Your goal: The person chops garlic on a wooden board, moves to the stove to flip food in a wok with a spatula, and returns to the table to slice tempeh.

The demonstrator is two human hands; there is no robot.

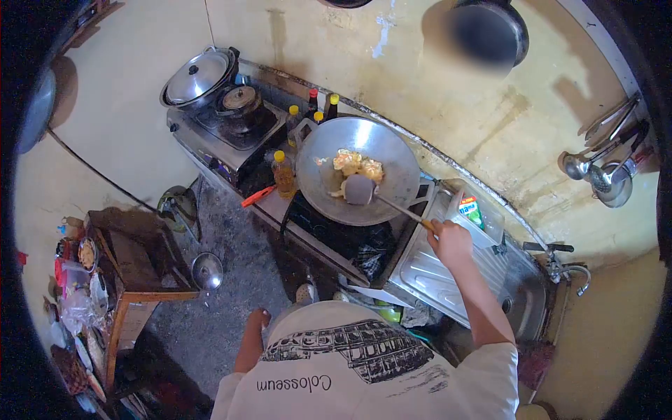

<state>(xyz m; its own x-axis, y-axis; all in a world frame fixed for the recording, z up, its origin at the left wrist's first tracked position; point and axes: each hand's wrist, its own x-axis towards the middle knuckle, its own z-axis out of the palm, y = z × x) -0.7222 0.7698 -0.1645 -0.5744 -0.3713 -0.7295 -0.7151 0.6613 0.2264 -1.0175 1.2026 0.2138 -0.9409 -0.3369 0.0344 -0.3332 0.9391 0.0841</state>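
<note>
My right hand (450, 241) is closed round the wooden handle of a spatula (360, 190). The spatula's wide grey blade rests inside a large metal wok (329, 150), against pieces of yellowish food (358, 164) in the middle. The wok sits on the counter in front of me. My left hand (261, 318) hangs low at my side, away from the counter, and its fingers are too small and foreshortened to make out. Close to the wok's left side stand a bottle of yellowish oil (283, 173) and an orange-handled tool (259, 196).
A stove (231, 129) at the left carries a lidded pot (199, 73) and a small dark pot (240, 103). Right of the wok are a plastic container (483, 213) and a steel sink (521, 301) with a tap (560, 269). Ladles (577, 166) hang on the wall. A wooden cabinet (122, 308) stands left.
</note>
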